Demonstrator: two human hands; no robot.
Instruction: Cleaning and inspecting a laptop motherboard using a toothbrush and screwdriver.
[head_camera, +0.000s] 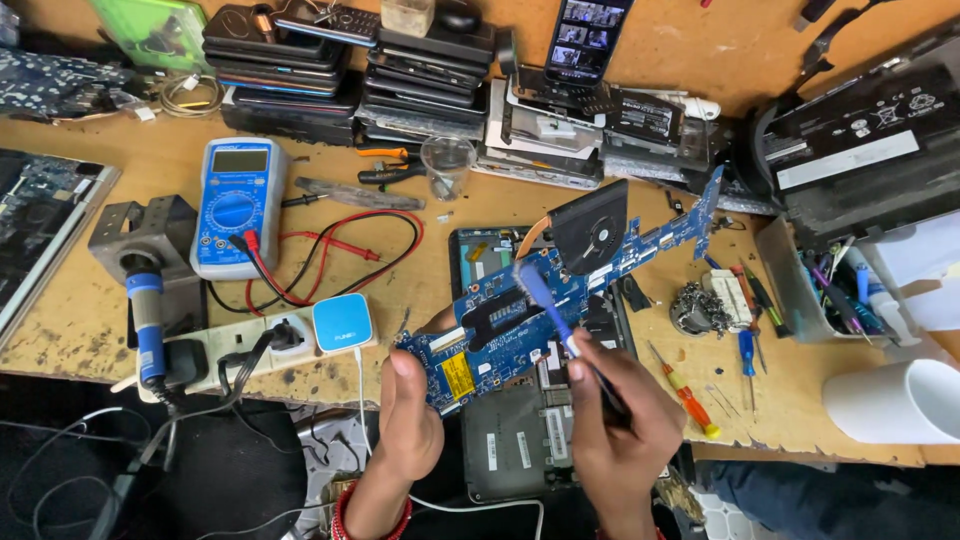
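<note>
My left hand (408, 415) grips the near end of a blue laptop circuit board (560, 290), thumb on top, fingers under it. Board is held off the bench, tilted, running up and away to the right from that hand. A black fan (590, 232) sits on its far half.

My right hand (622, 425) is closed around a brush with a blue and white handle (560, 325). Its blue head (530, 275) touches the board's middle, just ahead of both hands. Hands are near each other, not touching.

Under the board, between my wrists: a grey laptop base (515, 445) lying flat.

Right of my right hand: a screwdriver with red and yellow handle (685, 395) on the wooden bench (70, 320), a blue-handled screwdriver (748, 360) beyond it, a grey tray of tools (810, 290) further out. A white roll (895, 400) lies at the far right.

Left of my left hand: a small white and blue adapter (343, 322) plugged into a white power strip (235, 345). Beyond that, a blue multimeter (237, 205) with red and black leads (340, 250) looping beside it. A clear plastic cup (447, 165) stands ahead of my left hand.

Far ahead of both hands: stacks of phones (290, 60) against the wall, and one propped phone with a lit screen (587, 35).
</note>
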